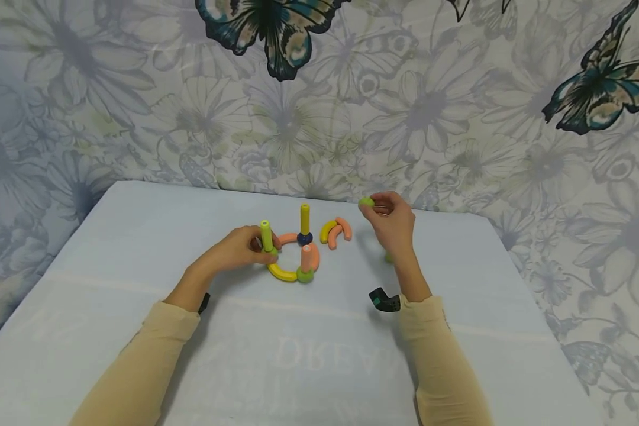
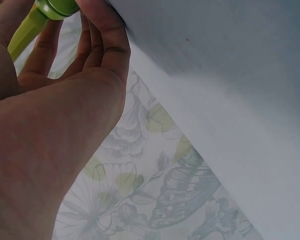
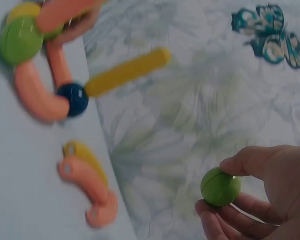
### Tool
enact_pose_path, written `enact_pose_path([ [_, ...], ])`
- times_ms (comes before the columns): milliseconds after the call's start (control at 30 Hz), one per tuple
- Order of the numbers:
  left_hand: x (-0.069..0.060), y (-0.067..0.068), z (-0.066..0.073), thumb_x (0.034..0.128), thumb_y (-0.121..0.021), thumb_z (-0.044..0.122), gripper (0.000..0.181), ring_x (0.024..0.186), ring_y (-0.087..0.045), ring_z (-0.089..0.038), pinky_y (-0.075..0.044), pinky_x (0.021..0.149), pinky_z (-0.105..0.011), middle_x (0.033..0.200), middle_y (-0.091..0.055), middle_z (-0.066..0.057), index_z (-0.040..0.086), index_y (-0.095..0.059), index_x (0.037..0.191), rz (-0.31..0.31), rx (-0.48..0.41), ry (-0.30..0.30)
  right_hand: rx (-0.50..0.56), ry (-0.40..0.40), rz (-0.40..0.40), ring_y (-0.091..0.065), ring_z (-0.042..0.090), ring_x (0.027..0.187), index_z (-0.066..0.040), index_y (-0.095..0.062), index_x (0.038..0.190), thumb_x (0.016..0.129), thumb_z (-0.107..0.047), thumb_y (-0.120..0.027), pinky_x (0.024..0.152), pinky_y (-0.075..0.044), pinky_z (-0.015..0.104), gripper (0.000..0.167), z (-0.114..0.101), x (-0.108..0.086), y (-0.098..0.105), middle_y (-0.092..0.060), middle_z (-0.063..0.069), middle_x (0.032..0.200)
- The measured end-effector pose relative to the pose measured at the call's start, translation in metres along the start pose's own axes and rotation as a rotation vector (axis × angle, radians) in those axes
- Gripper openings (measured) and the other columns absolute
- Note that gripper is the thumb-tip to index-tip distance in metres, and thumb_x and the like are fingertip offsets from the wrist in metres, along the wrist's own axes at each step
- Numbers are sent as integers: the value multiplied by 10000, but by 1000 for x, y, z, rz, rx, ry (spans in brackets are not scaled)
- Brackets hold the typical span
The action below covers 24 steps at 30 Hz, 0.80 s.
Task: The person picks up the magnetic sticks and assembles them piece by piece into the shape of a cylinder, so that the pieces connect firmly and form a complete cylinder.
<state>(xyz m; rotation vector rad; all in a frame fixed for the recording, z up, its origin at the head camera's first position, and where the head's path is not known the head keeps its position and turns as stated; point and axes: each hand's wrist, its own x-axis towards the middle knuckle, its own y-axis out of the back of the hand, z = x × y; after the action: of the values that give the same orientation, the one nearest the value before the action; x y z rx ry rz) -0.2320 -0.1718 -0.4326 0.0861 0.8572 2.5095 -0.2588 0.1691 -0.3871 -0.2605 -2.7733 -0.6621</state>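
Note:
My left hand (image 1: 238, 246) grips the green ball (image 2: 60, 7) at the foot of a yellow-green rod (image 1: 266, 235), at the left of a ring of magnetic-looking toy pieces. Curved bars form the ring: yellow (image 1: 282, 273) in front, orange (image 1: 315, 257) at right and orange (image 1: 287, 238) behind. A green ball (image 1: 305, 276) carries an upright orange rod (image 1: 306, 258); a dark blue ball (image 3: 72, 99) carries a yellow rod (image 3: 127, 72). Right of the ring, my right hand (image 1: 391, 223) pinches another green ball (image 3: 220, 187) between thumb and fingers, raised above the table.
A loose yellow curved bar (image 1: 327, 231) and two orange curved bars (image 1: 344, 228) lie right of the ring. Partly hidden behind the right wrist is one more green ball (image 1: 389, 258). The white table (image 1: 298, 367) ends at a flower-patterned wall (image 1: 298, 148).

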Motion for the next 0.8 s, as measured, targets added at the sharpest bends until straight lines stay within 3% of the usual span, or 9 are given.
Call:
enact_pose_path([
  [167, 1, -1, 0, 930, -822, 201, 276, 867, -597, -223, -511, 703, -328, 1047, -716, -75, 86, -752, 1172, 7, 10, 7, 132, 105, -36, -730, 273, 1059, 3, -712, 1192, 923, -154, -827, 904, -600, 277, 332, -28, 1, -21, -738, 160, 1158],
  [367, 1, -2, 1, 932, -816, 181, 267, 859, -596, -224, -507, 712, -333, 1065, -723, -78, 70, -749, 1165, 10, 8, -5, 242, 209, -107, -728, 263, 1042, -10, -719, 1197, 926, -113, -815, 921, -600, 315, 305, -52, 2, -43, -743, 156, 1152],
  [533, 0, -3, 1, 927, -821, 168, 261, 818, -584, -213, -500, 692, -321, 1022, -715, -75, 62, -749, 1155, 20, -2, -17, 204, 272, -202, -729, 232, 1055, -43, -712, 1229, 938, -130, -813, 932, -599, 333, 320, -55, -1, -57, -746, 115, 1157],
  [667, 0, -3, 1, 928, -819, 164, 257, 818, -588, -211, -500, 698, -323, 1025, -719, -77, 58, -752, 1152, 20, 3, -27, 157, 265, -273, -730, 214, 1086, -53, -704, 1251, 950, -149, -805, 949, -597, 326, 332, -50, -5, -65, -746, 93, 1182],
  [800, -1, -3, 0, 931, -814, 166, 263, 839, -596, -214, -506, 704, -332, 1053, -724, -85, 49, -750, 1158, 17, 5, -27, 132, 268, -292, -722, 202, 1103, -67, -698, 1264, 957, -162, -800, 959, -593, 328, 337, -47, -7, -67, -742, 78, 1190],
])
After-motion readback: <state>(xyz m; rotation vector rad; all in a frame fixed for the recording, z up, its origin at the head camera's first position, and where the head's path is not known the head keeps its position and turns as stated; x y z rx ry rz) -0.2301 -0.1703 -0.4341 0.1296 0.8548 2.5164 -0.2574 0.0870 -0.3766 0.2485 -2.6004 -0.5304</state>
